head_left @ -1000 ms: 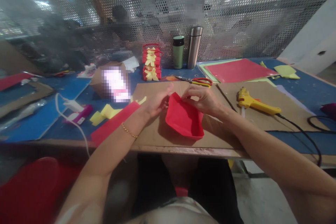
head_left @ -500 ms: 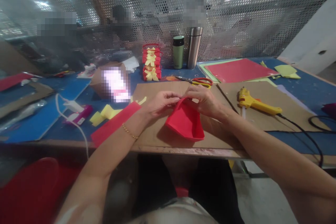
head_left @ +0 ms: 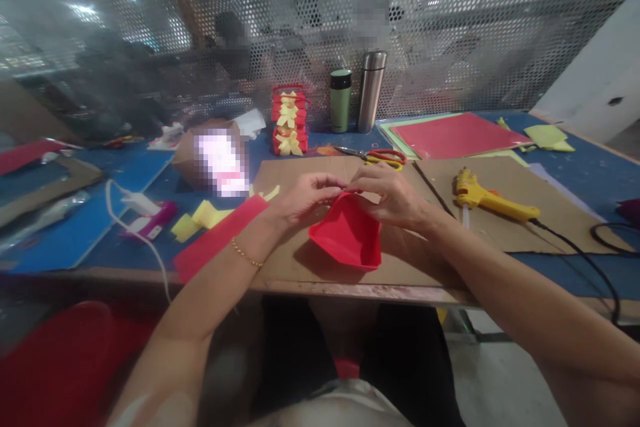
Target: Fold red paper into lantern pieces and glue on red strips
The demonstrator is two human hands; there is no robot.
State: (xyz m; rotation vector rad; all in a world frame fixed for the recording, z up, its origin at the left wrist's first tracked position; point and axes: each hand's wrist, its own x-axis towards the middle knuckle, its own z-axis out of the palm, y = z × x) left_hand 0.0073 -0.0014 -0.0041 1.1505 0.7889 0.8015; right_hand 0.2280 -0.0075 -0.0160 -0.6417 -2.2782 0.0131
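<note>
Between my hands, over the cardboard sheet (head_left: 280, 267), is a folded red paper bag (head_left: 350, 233) with its hollow side towards me. My left hand (head_left: 313, 197) pinches its top edge from the left. My right hand (head_left: 383, 193) grips the same top edge from the right, the fingertips of both hands almost meeting. Just beyond my right hand lie scissors (head_left: 385, 159) with red and yellow handles. A strip of red paper (head_left: 220, 240) lies under and beside my left forearm, close to yellow paper pieces (head_left: 200, 217).
A yellow glue gun (head_left: 495, 200) with a black cord lies on cardboard at the right. Behind stand red items with yellow bows (head_left: 289, 123), a green tumbler (head_left: 340, 100) and a steel flask (head_left: 373, 90). Coloured sheets (head_left: 460, 133) lie back right. A phone (head_left: 223, 160) leans at left.
The red paper bag has tilted and shifted slightly left, its lower corner swinging the same way. My right fingers have moved a little left, closer to my left fingertips.
</note>
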